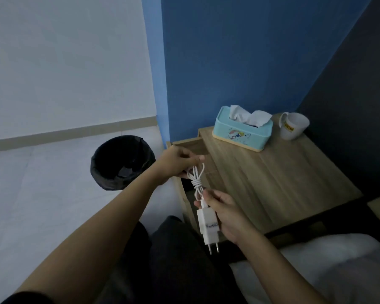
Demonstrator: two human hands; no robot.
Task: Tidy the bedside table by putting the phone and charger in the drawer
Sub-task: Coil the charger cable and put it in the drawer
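Note:
A white charger with a two-pin plug hangs in front of the wooden bedside table. Its white cable is wound into a small bundle. My right hand grips the charger body and the lower end of the bundle. My left hand pinches the upper loop of the cable. Both hands are over the open drawer, which sticks out from the table's left side. No phone is in view; the drawer's inside is mostly hidden by my hands.
A turquoise tissue box and a white mug stand at the back of the tabletop. A black-lined waste bin sits on the floor left of the drawer. White bedding lies at lower right.

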